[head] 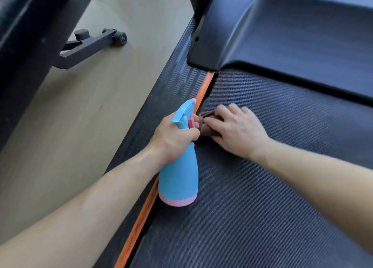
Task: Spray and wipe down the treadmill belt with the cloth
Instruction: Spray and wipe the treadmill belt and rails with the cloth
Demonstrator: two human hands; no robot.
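If anyone's reading the scene from the left, there's pale wood-look floor point(101, 106) with the black wheeled foot of some other machine point(94, 43), then the treadmill's ribbed black side rail point(171, 90) and a thin orange trim strip point(141, 217).

The left hand point(173, 138) is wrapped round the neck of a blue plastic spray bottle with a pink base point(178, 179), hanging over the edge of the belt, with a finger up by the pink trigger. It's probably light, rigid and a bit slick if wet, so the neck is the sensible place to hold it.

Just right of it, a brownish bunched-up cloth point(205, 124) sits on the dark textured treadmill belt point(262, 207), near the orange strip. The right hand point(236, 132) has its fingers curled over the wad and presses it down. The cloth looks soft and floppy, so bunching it under the palm should stop it dragging on that grippy weave.

Beyond is the smooth black plastic motor hood point(292, 35).
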